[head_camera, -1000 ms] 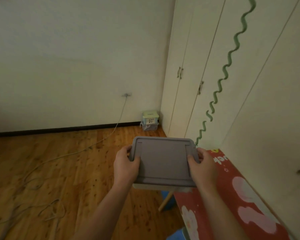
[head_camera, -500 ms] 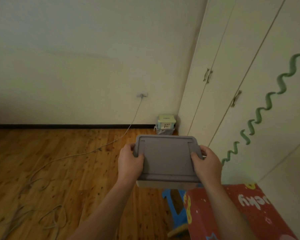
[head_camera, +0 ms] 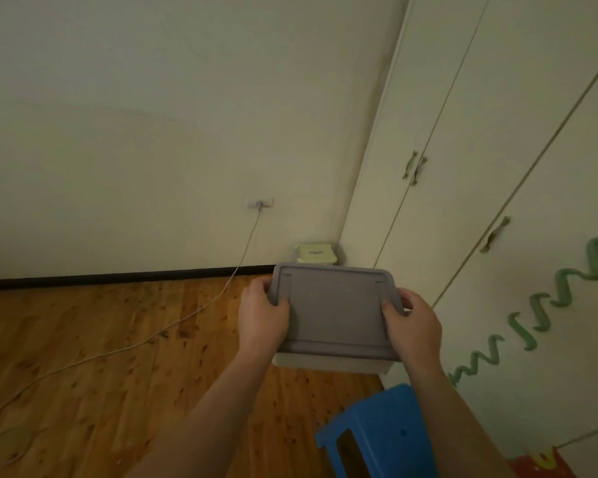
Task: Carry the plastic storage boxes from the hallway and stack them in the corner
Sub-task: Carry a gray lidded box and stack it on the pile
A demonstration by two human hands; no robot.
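I carry a plastic storage box with a grey lid (head_camera: pixel 335 308) and a pale body in front of me, above the wooden floor. My left hand (head_camera: pixel 261 317) grips its left side, thumb over the lid edge. My right hand (head_camera: pixel 415 326) grips its right side the same way. Beyond it, in the corner between the wall and the wardrobe, stands another box with a pale green lid (head_camera: pixel 315 253); the carried box hides its lower part.
White wardrobe doors (head_camera: pixel 480 208) with a green wavy sticker (head_camera: pixel 546 305) run along the right. A blue plastic stool (head_camera: pixel 380 432) stands low at the right beside me. A white cable (head_camera: pixel 145 343) runs from a wall socket (head_camera: pixel 260 203) across the wooden floor.
I have moved nearer to the corner and the view has turned left. The red patterned table has nearly left the frame and the blue stool has come into view. Both hands hold the box as before.
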